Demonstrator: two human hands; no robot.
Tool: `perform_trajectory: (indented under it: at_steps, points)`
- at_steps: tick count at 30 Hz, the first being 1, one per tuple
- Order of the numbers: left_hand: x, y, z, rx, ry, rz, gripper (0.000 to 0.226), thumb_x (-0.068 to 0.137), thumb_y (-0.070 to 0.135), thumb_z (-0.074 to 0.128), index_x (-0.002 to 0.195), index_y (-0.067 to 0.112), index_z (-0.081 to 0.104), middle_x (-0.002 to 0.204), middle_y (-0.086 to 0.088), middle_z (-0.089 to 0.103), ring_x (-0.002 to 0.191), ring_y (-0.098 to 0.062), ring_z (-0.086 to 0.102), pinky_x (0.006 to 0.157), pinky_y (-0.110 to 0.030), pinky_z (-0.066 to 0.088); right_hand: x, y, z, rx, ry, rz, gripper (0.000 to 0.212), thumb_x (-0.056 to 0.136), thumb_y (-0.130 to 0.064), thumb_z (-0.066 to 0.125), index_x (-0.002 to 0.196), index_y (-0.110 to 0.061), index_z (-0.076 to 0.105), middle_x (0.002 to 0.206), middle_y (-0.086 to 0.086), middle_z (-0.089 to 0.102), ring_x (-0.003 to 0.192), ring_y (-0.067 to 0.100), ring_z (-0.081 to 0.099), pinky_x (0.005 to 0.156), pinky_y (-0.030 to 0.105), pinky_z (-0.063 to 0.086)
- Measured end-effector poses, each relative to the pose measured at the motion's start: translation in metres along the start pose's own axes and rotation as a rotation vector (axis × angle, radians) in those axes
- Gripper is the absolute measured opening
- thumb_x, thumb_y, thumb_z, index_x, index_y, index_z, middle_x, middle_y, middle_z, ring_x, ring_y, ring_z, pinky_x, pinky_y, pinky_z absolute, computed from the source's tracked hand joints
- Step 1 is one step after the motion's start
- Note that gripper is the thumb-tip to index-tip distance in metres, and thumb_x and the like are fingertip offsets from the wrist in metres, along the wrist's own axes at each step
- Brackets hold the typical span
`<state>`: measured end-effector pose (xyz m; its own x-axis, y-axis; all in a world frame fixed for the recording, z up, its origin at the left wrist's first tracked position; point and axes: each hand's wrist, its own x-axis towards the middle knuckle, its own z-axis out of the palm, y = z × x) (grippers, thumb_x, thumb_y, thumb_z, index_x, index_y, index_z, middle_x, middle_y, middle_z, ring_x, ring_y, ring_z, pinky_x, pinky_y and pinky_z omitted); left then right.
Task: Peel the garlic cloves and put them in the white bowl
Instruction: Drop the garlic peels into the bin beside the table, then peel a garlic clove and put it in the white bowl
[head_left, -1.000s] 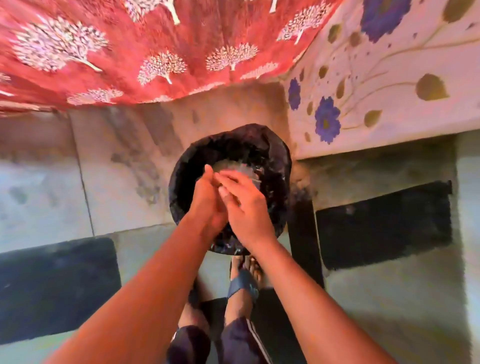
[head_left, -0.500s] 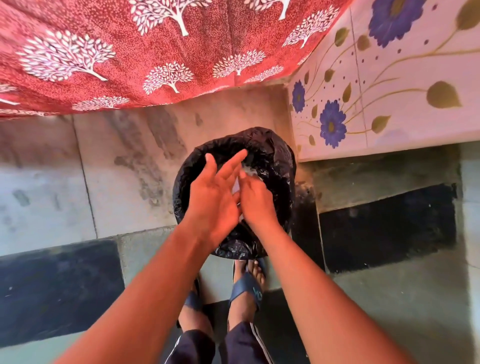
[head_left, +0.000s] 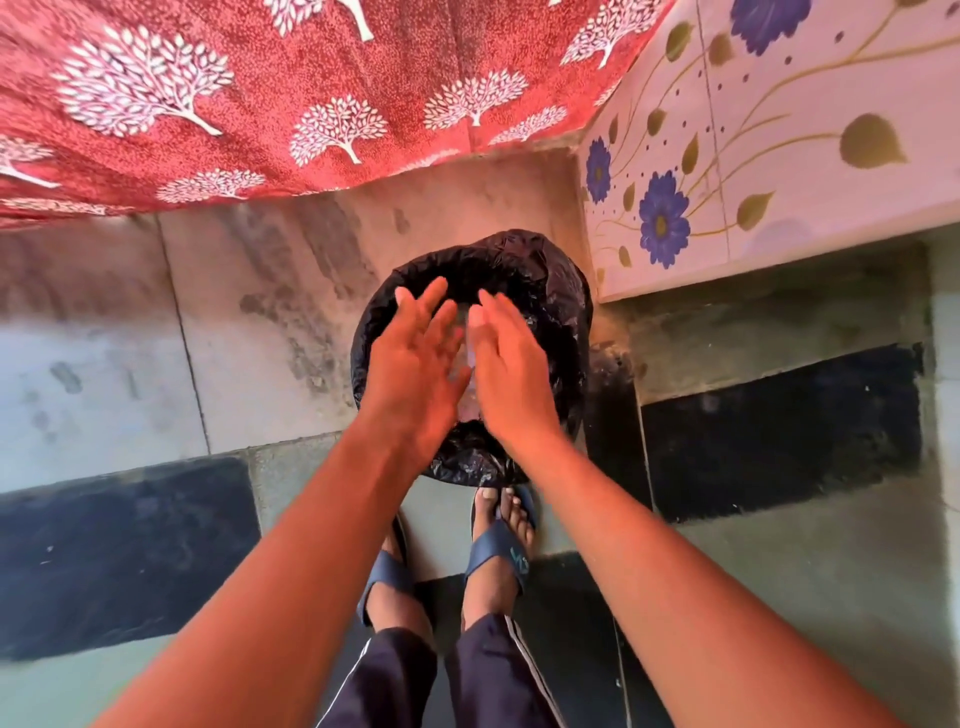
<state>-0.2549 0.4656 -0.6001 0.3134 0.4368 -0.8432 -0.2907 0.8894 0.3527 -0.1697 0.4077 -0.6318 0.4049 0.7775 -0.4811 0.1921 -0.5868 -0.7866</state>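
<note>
Hands first: your left hand (head_left: 415, 364) and right hand (head_left: 511, 374) hover side by side over the bin lined with a black bag (head_left: 550, 291), fingers straight and spread, palms turned toward each other, gripping nothing. Something pale shows in the gap between them, too blurred to name. No garlic cloves or white bowl can be made out. Your feet in blue sandals (head_left: 501, 551) stand just behind the bin on the tiled floor (head_left: 104, 374)
</note>
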Motion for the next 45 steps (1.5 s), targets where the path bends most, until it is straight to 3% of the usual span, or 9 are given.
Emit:
perform_trajectory:
  at_steps: [4, 7, 9, 18, 24, 28, 32, 38, 45]
  points:
    - [-0.013, 0.01, 0.017, -0.005, 0.077, -0.112, 0.076, 0.101, 0.07, 0.028, 0.136, 0.008, 0.055, 0.13, -0.016, 0.065, 0.122, -0.03, 0.061, 0.108, -0.049, 0.047, -0.02, 0.011, 0.0, -0.174, -0.234, -0.236, 0.053, 0.106, -0.051, 0.028, 0.156, -0.033, 0.034, 0.164, -0.003, 0.032, 0.154, 0.014, 0.02, 0.124, 0.04, 0.02]
    - [-0.045, 0.02, 0.031, 0.124, 0.025, -0.071, 0.059, 0.105, 0.059, 0.033, 0.135, 0.017, 0.061, 0.138, -0.009, 0.064, 0.129, -0.025, 0.058, 0.113, -0.046, 0.042, -0.017, 0.012, -0.027, -0.189, 0.055, 0.033, 0.042, 0.107, -0.044, 0.038, 0.116, -0.016, 0.068, 0.116, 0.006, 0.068, 0.115, 0.024, 0.06, 0.092, 0.038, 0.045]
    - [-0.069, 0.025, 0.038, 0.21, 0.024, -0.025, 0.044, 0.106, 0.046, 0.042, 0.137, 0.021, 0.062, 0.135, -0.003, 0.067, 0.129, -0.021, 0.059, 0.111, -0.042, 0.044, -0.032, -0.006, -0.044, -0.154, 0.208, 0.029, 0.034, 0.106, -0.036, 0.046, 0.097, -0.012, 0.069, 0.092, -0.001, 0.067, 0.091, 0.018, 0.061, 0.077, 0.034, 0.043]
    - [-0.268, 0.078, 0.118, 0.749, -0.029, 0.178, 0.019, 0.102, 0.014, 0.056, 0.11, 0.017, 0.073, 0.107, -0.004, 0.078, 0.114, -0.031, 0.068, 0.097, -0.042, 0.052, -0.191, -0.193, -0.141, 0.207, 0.45, 0.023, 0.011, 0.098, -0.018, 0.065, 0.1, -0.016, 0.076, 0.089, -0.009, 0.075, 0.084, 0.004, 0.069, 0.076, 0.023, 0.055]
    - [-0.441, 0.099, 0.181, 0.858, -0.248, 0.206, 0.022, 0.08, 0.028, 0.065, 0.099, 0.021, 0.075, 0.107, -0.009, 0.077, 0.107, -0.026, 0.069, 0.094, -0.041, 0.051, -0.33, -0.309, -0.213, 0.334, 0.674, -0.031, 0.01, 0.096, -0.011, 0.066, 0.096, -0.017, 0.075, 0.083, -0.01, 0.073, 0.078, 0.004, 0.069, 0.074, 0.018, 0.051]
    - [-0.53, 0.085, 0.215, 0.797, -0.34, 0.141, 0.017, 0.094, 0.003, 0.057, 0.096, 0.009, 0.072, 0.102, -0.019, 0.075, 0.094, -0.027, 0.068, 0.085, -0.035, 0.051, -0.422, -0.353, -0.258, 0.364, 0.819, -0.051, 0.009, 0.096, -0.014, 0.066, 0.098, -0.017, 0.073, 0.085, -0.006, 0.074, 0.079, 0.012, 0.072, 0.075, 0.023, 0.054]
    - [-0.584, 0.041, 0.25, 0.768, -0.405, 0.006, 0.019, 0.097, -0.004, 0.049, 0.107, -0.003, 0.065, 0.104, -0.03, 0.07, 0.086, -0.028, 0.069, 0.077, -0.031, 0.054, -0.495, -0.359, -0.302, 0.39, 0.985, -0.048, 0.01, 0.095, -0.01, 0.065, 0.099, -0.012, 0.073, 0.09, -0.003, 0.075, 0.081, 0.016, 0.071, 0.078, 0.033, 0.057]
    - [-0.62, -0.047, 0.309, 0.964, -0.585, 0.019, 0.019, 0.097, -0.008, 0.049, 0.097, 0.003, 0.064, 0.088, -0.012, 0.072, 0.084, -0.024, 0.07, 0.086, -0.034, 0.056, -0.57, -0.306, -0.36, 0.404, 1.197, 0.029, 0.013, 0.095, -0.006, 0.064, 0.099, -0.015, 0.073, 0.091, -0.005, 0.075, 0.085, 0.012, 0.071, 0.076, 0.028, 0.056]
    - [-0.599, -0.15, 0.357, 1.497, -0.827, 0.654, 0.027, 0.089, -0.003, 0.061, 0.105, 0.012, 0.076, 0.101, 0.004, 0.077, 0.087, -0.006, 0.07, 0.085, -0.029, 0.059, -0.611, -0.215, -0.404, 0.171, 1.262, 0.141, 0.017, 0.092, -0.001, 0.066, 0.106, -0.01, 0.071, 0.097, 0.002, 0.072, 0.085, 0.007, 0.068, 0.075, 0.031, 0.058]
